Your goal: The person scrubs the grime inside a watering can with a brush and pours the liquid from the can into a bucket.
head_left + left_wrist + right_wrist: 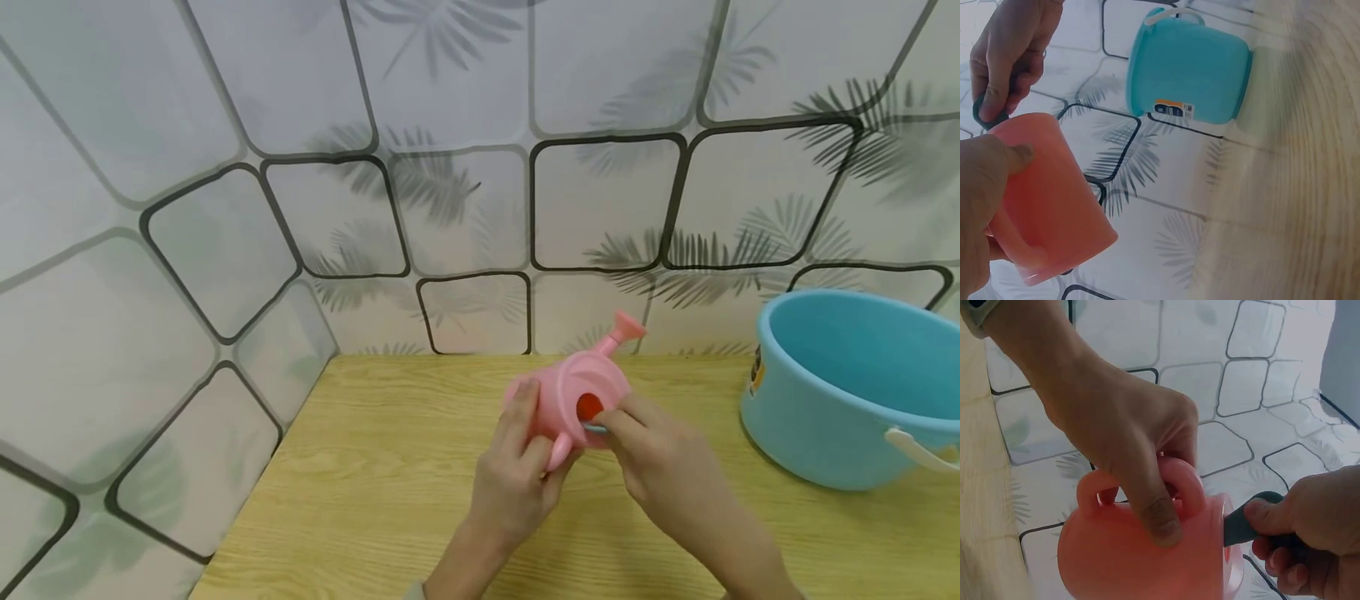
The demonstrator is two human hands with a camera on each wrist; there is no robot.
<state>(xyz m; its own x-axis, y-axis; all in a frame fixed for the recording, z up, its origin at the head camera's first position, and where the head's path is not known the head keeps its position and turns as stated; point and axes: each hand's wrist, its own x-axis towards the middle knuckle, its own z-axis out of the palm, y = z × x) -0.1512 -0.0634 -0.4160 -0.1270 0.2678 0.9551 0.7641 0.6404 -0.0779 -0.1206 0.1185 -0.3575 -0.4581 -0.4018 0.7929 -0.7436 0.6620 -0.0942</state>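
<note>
A pink toy watering can (pixel 553 400), tilted with its spout (pixel 621 330) toward the wall, is held above the wooden table. My left hand (pixel 513 471) grips it by the handle (pixel 1185 481) and side, with the thumb pressed along the can's body. At the top opening, my right hand (pixel 667 458) pinches a blue-green piece with a rounded end (pixel 1241 522). That piece reaches into the opening, so its inner part is hidden and I cannot tell what it is. Inside the opening, an orange-red surface (pixel 587 406) shows.
A light blue bucket (pixel 825 425) with a white handle (pixel 918 450) stands on the table (pixel 360 483) to the right. Behind and to the left rise walls (pixel 465 208) patterned with outlined tiles and leaves.
</note>
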